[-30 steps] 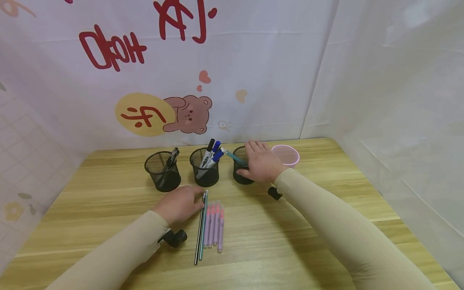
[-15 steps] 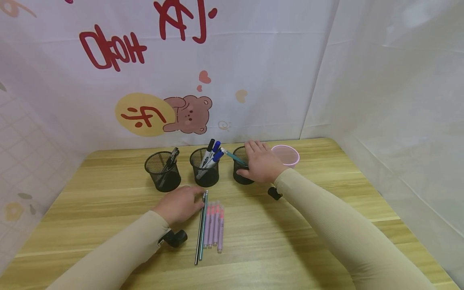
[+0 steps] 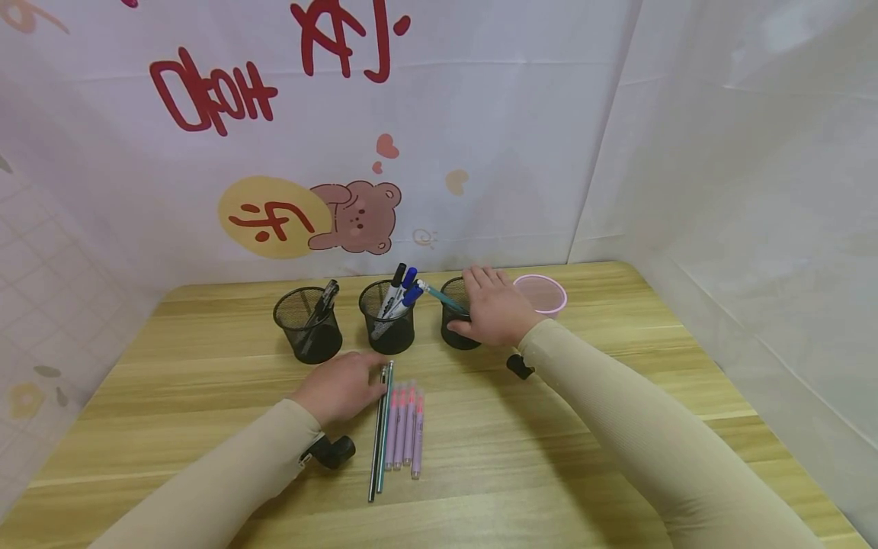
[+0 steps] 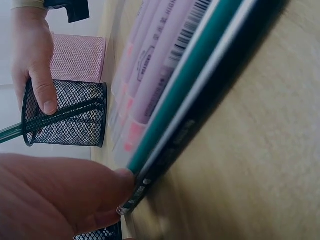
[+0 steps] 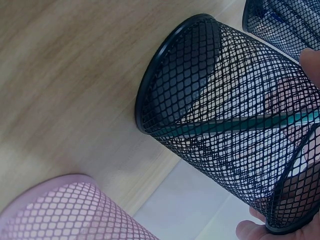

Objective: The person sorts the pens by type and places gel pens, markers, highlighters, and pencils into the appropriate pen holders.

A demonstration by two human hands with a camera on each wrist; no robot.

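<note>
My left hand (image 3: 343, 387) pinches the end of a black-and-silver pencil (image 3: 376, 450) lying on the table. Against its right side lies a green pencil (image 4: 192, 75), which the thumb tip also meets in the left wrist view. Several lilac highlighters (image 3: 405, 431) with pink tips lie side by side just to the right. Farther back, my right hand (image 3: 497, 306) grips the rim of a black mesh pen cup (image 5: 240, 100), thumb in front and fingers over the opening. One green pencil (image 3: 444, 296) leans inside that cup, its white end sticking out to the left.
Left of the gripped cup stand a mesh cup of black and blue markers (image 3: 389, 335) and another with black pens (image 3: 318, 343). A pink mesh cup (image 3: 542, 293) stands behind the right wrist. A printed cloth (image 3: 480, 114) hangs along the table's back edge.
The upper end of the black-and-silver pencil has shifted slightly left, away from the green one, with my left fingers. My right hand and the cups have stayed put.
</note>
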